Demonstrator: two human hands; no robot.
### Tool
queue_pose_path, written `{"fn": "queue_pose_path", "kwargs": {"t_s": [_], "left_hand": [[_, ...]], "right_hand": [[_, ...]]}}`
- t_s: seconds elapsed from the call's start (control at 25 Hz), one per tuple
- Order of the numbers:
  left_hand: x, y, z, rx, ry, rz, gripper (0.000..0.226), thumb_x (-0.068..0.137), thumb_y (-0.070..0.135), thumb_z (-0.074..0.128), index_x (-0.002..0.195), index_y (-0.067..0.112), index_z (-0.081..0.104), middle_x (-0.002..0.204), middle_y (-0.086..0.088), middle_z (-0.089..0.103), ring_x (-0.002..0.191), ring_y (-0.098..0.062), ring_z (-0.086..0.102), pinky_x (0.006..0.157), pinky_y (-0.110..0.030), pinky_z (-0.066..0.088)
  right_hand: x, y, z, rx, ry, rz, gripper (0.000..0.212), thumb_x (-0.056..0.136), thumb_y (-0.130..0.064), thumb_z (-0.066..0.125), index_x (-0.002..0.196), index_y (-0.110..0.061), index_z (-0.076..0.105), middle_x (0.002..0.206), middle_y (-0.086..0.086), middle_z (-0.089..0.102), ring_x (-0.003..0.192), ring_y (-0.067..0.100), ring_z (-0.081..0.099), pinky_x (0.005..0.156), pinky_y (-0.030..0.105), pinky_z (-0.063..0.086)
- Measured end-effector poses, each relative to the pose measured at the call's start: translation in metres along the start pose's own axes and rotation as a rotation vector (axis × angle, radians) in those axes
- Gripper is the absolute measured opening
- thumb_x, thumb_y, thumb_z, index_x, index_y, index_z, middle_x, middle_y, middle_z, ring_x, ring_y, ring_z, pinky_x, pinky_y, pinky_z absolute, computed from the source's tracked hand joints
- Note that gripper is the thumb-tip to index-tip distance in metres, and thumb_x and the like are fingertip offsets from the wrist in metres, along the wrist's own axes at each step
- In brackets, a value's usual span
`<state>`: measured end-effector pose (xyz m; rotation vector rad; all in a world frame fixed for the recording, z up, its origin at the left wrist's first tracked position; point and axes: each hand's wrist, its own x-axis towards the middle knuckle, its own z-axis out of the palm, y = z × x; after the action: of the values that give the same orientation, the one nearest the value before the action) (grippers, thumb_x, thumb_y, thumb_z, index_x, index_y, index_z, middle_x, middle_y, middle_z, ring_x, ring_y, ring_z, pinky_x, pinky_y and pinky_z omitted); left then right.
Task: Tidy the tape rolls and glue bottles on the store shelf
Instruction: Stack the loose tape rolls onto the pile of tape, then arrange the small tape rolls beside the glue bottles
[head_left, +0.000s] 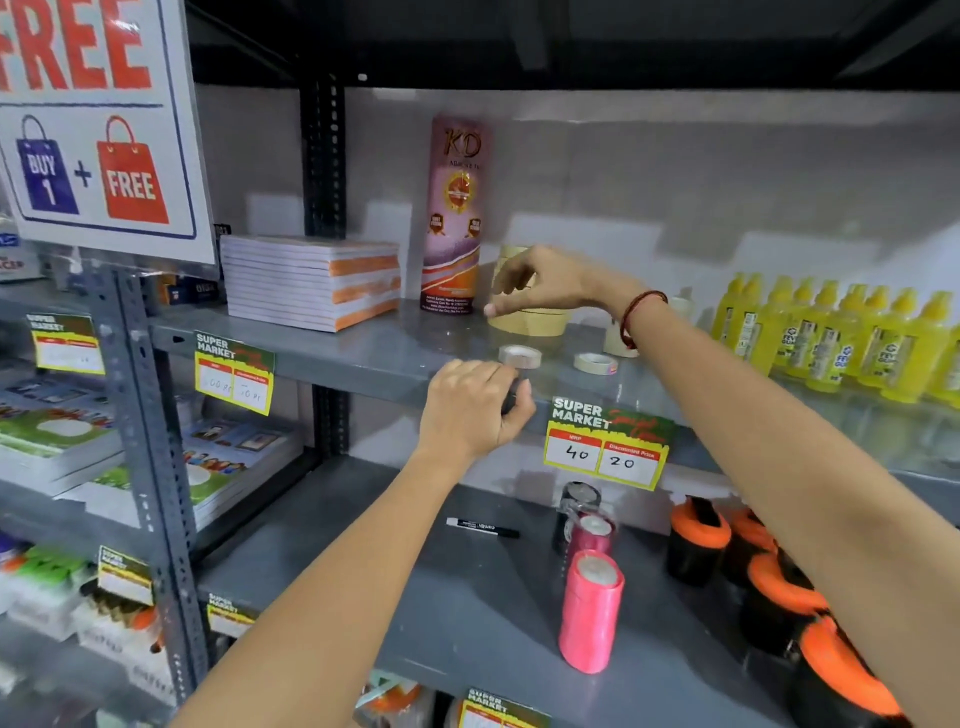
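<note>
On the grey upper shelf (363, 348) stands a stack of wide cream tape rolls (530, 319). My right hand (540, 283) hovers over its front with fingers spread, touching or nearly touching it. Two small tape rolls lie flat nearer the edge, one (520, 356) beside the other (595, 362). Another cream roll (615, 340) sits behind my right wrist. My left hand (475, 405) is at the shelf edge, closed around a small dark roll (511, 397). A row of several yellow glue bottles (831, 338) lines the right side.
A tall pink KD tube (456, 213) stands left of the tape stack, with stacked notebooks (311, 280) further left. The lower shelf holds pink ribbon spools (592, 608), a black marker (483, 527) and orange-and-black items (769, 582). A price tag (605, 447) hangs on the shelf edge.
</note>
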<state>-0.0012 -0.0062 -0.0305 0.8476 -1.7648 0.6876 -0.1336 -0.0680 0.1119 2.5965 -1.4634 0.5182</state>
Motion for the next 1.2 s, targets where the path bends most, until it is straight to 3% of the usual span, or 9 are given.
{"fn": "queue_pose_path", "kwargs": {"t_s": [0.2, 0.36, 0.52, 0.64, 0.72, 0.84, 0.92, 1.08, 1.2], "left_hand": [[0.0, -0.003, 0.002, 0.013, 0.02, 0.029, 0.039, 0.083, 0.024, 0.042, 0.054, 0.007, 0.061, 0.046, -0.006, 0.06, 0.043, -0.027, 0.057, 0.044, -0.028, 0.041], [-0.001, -0.004, 0.007, -0.005, 0.034, 0.03, 0.041, 0.085, 0.026, 0.041, 0.059, 0.007, 0.066, 0.05, -0.005, 0.065, 0.046, -0.026, 0.061, 0.045, -0.03, 0.043], [-0.002, -0.005, 0.009, -0.031, 0.014, -0.006, 0.045, 0.088, 0.028, 0.039, 0.059, 0.008, 0.067, 0.051, -0.003, 0.066, 0.048, -0.024, 0.062, 0.047, -0.033, 0.046], [-0.003, -0.005, 0.008, -0.032, -0.001, -0.02, 0.045, 0.088, 0.029, 0.038, 0.06, 0.008, 0.066, 0.052, -0.003, 0.067, 0.049, -0.024, 0.062, 0.049, -0.033, 0.045], [-0.003, -0.005, 0.009, -0.026, 0.006, -0.018, 0.044, 0.088, 0.028, 0.039, 0.059, 0.008, 0.066, 0.052, -0.002, 0.066, 0.048, -0.024, 0.061, 0.048, -0.033, 0.045], [-0.003, -0.005, 0.009, -0.025, 0.007, -0.014, 0.044, 0.087, 0.028, 0.04, 0.059, 0.008, 0.066, 0.052, -0.002, 0.067, 0.048, -0.023, 0.062, 0.048, -0.032, 0.045], [-0.003, -0.005, 0.008, -0.025, 0.009, -0.017, 0.044, 0.087, 0.028, 0.039, 0.059, 0.008, 0.067, 0.052, -0.002, 0.067, 0.048, -0.023, 0.062, 0.048, -0.031, 0.045], [-0.003, -0.005, 0.008, -0.028, 0.008, -0.006, 0.045, 0.088, 0.028, 0.039, 0.059, 0.008, 0.067, 0.051, -0.002, 0.066, 0.048, -0.023, 0.061, 0.048, -0.031, 0.045], [-0.003, -0.005, 0.008, -0.019, 0.007, -0.003, 0.046, 0.088, 0.029, 0.038, 0.059, 0.008, 0.067, 0.051, -0.002, 0.066, 0.048, -0.022, 0.061, 0.048, -0.031, 0.044]], "right_hand": [[-0.029, -0.011, 0.027, -0.215, -0.359, 0.106, 0.055, 0.091, -0.047, 0.051, 0.132, -0.011, 0.05, 0.133, 0.011, 0.057, 0.119, 0.028, 0.052, 0.1, 0.036, 0.041], [-0.04, 0.002, 0.024, -0.168, -0.194, 0.134, 0.052, 0.09, -0.037, 0.058, 0.131, -0.005, 0.05, 0.132, 0.016, 0.057, 0.117, 0.032, 0.054, 0.096, 0.035, 0.042], [-0.045, 0.044, -0.014, 0.032, 0.17, 0.433, 0.057, 0.08, -0.03, 0.071, 0.127, -0.004, 0.053, 0.127, 0.019, 0.058, 0.113, 0.033, 0.056, 0.088, 0.032, 0.047], [-0.053, 0.074, -0.025, 0.081, 0.209, 0.673, 0.056, 0.078, -0.026, 0.071, 0.123, 0.002, 0.053, 0.129, 0.02, 0.056, 0.117, 0.034, 0.055, 0.092, 0.035, 0.048], [-0.055, 0.082, -0.018, 0.09, 0.204, 0.733, 0.052, 0.078, -0.026, 0.071, 0.118, 0.003, 0.055, 0.121, 0.019, 0.057, 0.109, 0.034, 0.058, 0.084, 0.035, 0.05], [-0.053, 0.087, -0.007, 0.101, 0.249, 0.751, 0.026, 0.075, -0.024, 0.071, 0.074, -0.005, 0.054, 0.089, 0.012, 0.054, 0.08, 0.029, 0.054, 0.051, 0.025, 0.039], [-0.053, 0.089, -0.003, 0.093, 0.263, 0.759, 0.035, 0.074, -0.024, 0.07, 0.058, -0.012, 0.041, 0.076, 0.009, 0.052, 0.076, 0.027, 0.052, 0.044, 0.023, 0.031], [-0.054, 0.092, 0.004, 0.166, 0.278, 0.771, 0.034, 0.075, -0.029, 0.069, 0.061, -0.012, 0.043, 0.085, 0.013, 0.057, 0.079, 0.029, 0.055, 0.063, 0.031, 0.046], [-0.055, 0.095, 0.009, 0.183, 0.295, 0.765, 0.038, 0.077, -0.036, 0.069, 0.09, -0.004, 0.054, 0.1, 0.017, 0.059, 0.098, 0.033, 0.059, 0.076, 0.036, 0.05]]}}
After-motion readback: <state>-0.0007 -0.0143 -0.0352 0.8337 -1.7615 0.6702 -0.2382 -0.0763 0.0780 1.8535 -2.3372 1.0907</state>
